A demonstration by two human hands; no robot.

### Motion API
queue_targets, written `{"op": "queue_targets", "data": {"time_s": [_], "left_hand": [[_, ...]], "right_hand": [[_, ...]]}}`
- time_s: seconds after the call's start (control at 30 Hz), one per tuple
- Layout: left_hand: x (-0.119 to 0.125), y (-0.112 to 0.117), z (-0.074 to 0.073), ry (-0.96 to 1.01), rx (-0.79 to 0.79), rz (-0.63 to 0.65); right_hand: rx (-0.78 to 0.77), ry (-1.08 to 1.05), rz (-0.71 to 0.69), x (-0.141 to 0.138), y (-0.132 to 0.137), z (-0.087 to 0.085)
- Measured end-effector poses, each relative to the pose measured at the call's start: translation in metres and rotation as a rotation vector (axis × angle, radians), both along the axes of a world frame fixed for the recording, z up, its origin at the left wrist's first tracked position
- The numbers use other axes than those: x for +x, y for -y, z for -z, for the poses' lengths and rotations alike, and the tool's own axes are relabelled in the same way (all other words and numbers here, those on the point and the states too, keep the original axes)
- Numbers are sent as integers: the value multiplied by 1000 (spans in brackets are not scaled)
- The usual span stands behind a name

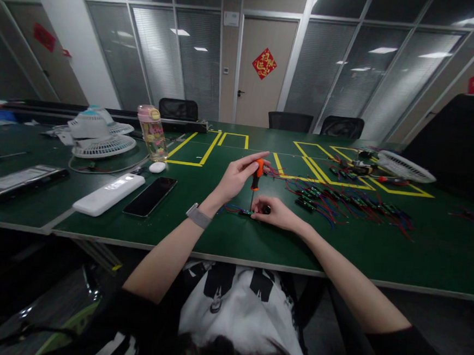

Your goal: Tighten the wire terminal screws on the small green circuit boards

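My left hand [236, 178], with a watch on the wrist, is closed around the orange handle of a small screwdriver [256, 179]. The screwdriver stands upright, tip down on a small green circuit module [244, 212] with red and blue wires. My right hand [277, 212] rests on the green table [215, 241] and pinches that module from the right, holding it against the surface. Both hands are near the table's front edge, in the middle.
A pile of similar wired modules [341, 203] lies to the right. To the left are a black phone [150, 196], a white bar-shaped device [108, 193], a pink-capped bottle [153, 132] and a white fan [98, 134]. A fan grille [406, 167] lies far right.
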State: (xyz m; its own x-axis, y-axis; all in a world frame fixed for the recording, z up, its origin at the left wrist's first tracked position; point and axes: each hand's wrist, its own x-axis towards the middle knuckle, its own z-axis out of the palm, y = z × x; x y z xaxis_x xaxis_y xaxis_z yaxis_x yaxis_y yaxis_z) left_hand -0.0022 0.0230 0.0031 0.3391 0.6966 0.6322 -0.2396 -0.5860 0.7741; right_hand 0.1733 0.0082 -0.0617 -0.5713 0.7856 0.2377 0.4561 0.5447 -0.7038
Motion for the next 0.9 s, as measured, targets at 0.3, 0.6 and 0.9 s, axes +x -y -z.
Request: {"op": "queue_targets", "data": {"time_s": [0.3,0.6,0.9], "left_hand": [[0,4,-2,-33,63,-97],[1,2,1,-29,94,-166],[3,9,-2,-25,31,-90]], "right_hand": [[50,32,-10,0,0,1],[44,36,6,-2,1,2],[90,32,47,-5,3,4]]}}
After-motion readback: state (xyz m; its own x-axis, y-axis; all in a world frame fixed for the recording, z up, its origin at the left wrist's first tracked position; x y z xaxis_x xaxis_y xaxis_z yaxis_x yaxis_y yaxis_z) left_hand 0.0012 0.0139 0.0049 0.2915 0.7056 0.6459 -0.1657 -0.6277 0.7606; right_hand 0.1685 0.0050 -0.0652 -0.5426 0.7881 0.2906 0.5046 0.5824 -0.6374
